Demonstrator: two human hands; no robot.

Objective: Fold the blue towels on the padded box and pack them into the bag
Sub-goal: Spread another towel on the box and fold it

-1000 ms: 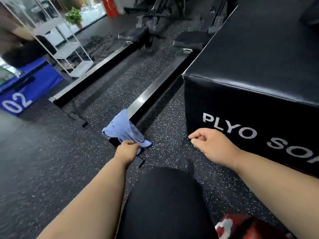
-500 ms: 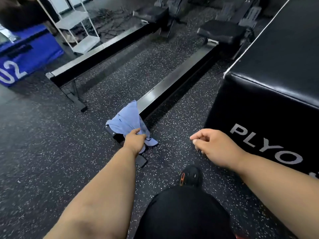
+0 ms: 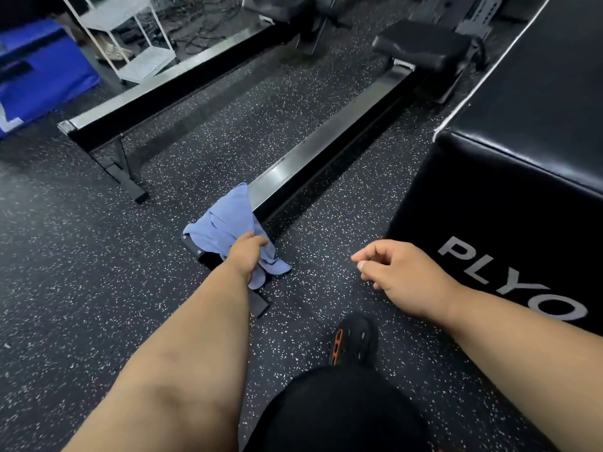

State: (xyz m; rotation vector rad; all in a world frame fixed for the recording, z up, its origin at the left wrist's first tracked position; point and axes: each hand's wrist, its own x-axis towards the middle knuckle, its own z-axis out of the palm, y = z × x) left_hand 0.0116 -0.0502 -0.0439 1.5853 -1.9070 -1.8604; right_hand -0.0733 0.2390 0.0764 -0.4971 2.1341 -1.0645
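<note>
Floor [image 3: 98, 288]: dark rubber with white flecks, spread under both hands.
Padded box [image 3: 522, 158]: black and glossy, to the right of the right hand and beyond it; grey letters "PLYO" on the side facing the person; its visible top bears nothing.
Metal rail [image 3: 326, 154]: long, black, with a shiny top; it runs away from the left hand toward a black seat pad.
Blue towel [image 3: 225, 220]: pale blue, crumpled and unfolded, draped over the near end of the rail just beyond the left hand, with a loose corner hanging below and to the right of the fist.
Left hand [image 3: 244, 254]: arm stretched forward, fingers curled into the towel's cloth and gripping it.
Right hand [image 3: 401, 272]: well apart to the right of the towel, hovering over the floor, fingers loosely curled, holding nothing.
Shoe [image 3: 352, 340]: black with orange, below and between the hands.
</note>
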